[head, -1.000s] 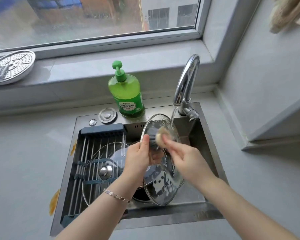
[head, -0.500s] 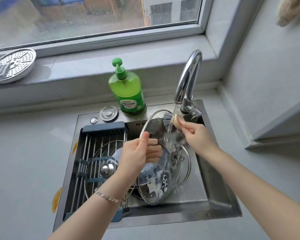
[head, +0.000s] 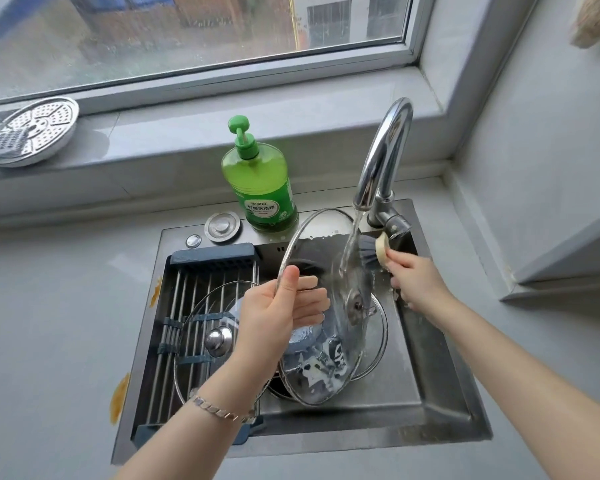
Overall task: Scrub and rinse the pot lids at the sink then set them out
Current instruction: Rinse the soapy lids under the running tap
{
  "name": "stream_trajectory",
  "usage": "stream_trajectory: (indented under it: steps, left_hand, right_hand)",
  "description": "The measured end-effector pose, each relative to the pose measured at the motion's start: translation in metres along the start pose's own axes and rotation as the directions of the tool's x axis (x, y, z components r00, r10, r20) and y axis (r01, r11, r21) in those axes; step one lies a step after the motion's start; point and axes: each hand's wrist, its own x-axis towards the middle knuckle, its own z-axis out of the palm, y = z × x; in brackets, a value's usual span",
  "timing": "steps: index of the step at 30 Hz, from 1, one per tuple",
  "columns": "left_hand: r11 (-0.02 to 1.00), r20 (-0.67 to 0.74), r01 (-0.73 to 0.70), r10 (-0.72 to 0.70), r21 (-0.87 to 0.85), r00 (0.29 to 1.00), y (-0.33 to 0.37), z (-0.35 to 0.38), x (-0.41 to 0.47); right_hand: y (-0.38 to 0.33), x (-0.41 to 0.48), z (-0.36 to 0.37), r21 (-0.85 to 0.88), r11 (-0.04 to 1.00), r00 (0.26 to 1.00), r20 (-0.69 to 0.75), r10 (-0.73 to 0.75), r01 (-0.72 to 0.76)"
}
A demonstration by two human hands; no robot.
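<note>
Our left hand (head: 278, 317) grips the rim of a soapy glass pot lid (head: 321, 306), thumb on the near face and fingers behind, holding it tilted on edge over the sink (head: 440, 372) basin with the faucet (head: 383, 157) stream hitting its upper part. Our right hand (head: 414, 282) is closed around a dish brush (head: 373, 251), just right of the lid near the faucet base. A second glass lid (head: 205, 337) lies flat on the drying rack (head: 187, 292) at left, another sits in the basin behind the held one; green soap bottle (head: 260, 188) on the sink's back ledge.
</note>
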Motion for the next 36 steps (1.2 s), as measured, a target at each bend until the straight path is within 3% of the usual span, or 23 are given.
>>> stream_trajectory:
  steps: [5,8,11,14,19,23,27,28,32,36]
  left_hand:
    - [0.999,-0.086,0.033,-0.036,-0.031,0.996,0.003,0.003,0.013]
    - [0.995,-0.212,0.081,-0.092,-0.059,0.973,0.006,-0.006,0.022]
    - [0.982,-0.242,0.105,-0.141,-0.158,0.960,0.008,-0.010,0.025]
    - [0.975,-0.269,0.076,-0.131,-0.208,0.954,0.010,-0.008,0.026]
    - [0.968,-0.337,0.026,-0.112,-0.250,0.935,0.016,-0.014,0.028]
    - [0.961,-0.364,0.006,-0.109,-0.275,0.925,0.017,-0.020,0.026]
    - [0.955,-0.392,-0.011,-0.112,-0.297,0.913,0.019,-0.023,0.024]
    - [0.952,-0.395,-0.007,-0.121,-0.307,0.911,0.019,-0.024,0.024]
    - [0.939,-0.412,-0.014,-0.137,-0.343,0.901,0.020,-0.024,0.023]
    - [0.937,-0.445,-0.032,-0.135,-0.347,0.886,0.022,-0.027,0.026]
  right_hand:
    - [-0.043,-0.044,0.023,-0.047,0.916,0.913,0.124,-0.389,0.397]
    - [-0.023,-0.100,0.037,-0.225,0.803,0.833,0.211,-0.512,0.551]
    - [-0.005,-0.105,0.035,-0.282,0.816,0.862,0.216,-0.458,0.505]
    - [0.001,-0.074,0.029,-0.085,0.949,0.949,0.115,-0.292,0.303]
    - [0.009,-0.110,0.048,-0.144,0.851,0.856,0.211,-0.472,0.505]
    - [0.025,-0.084,0.037,-0.100,0.953,0.955,0.117,-0.273,0.285]
    - [0.021,-0.108,0.046,-0.130,0.880,0.885,0.160,-0.437,0.457]
    - [0.023,-0.109,0.044,-0.141,0.877,0.884,0.166,-0.437,0.460]
    - [0.033,-0.087,0.030,-0.094,0.968,0.966,0.129,-0.222,0.235]
    - [0.031,-0.109,0.039,-0.085,0.937,0.928,0.193,-0.319,0.339]
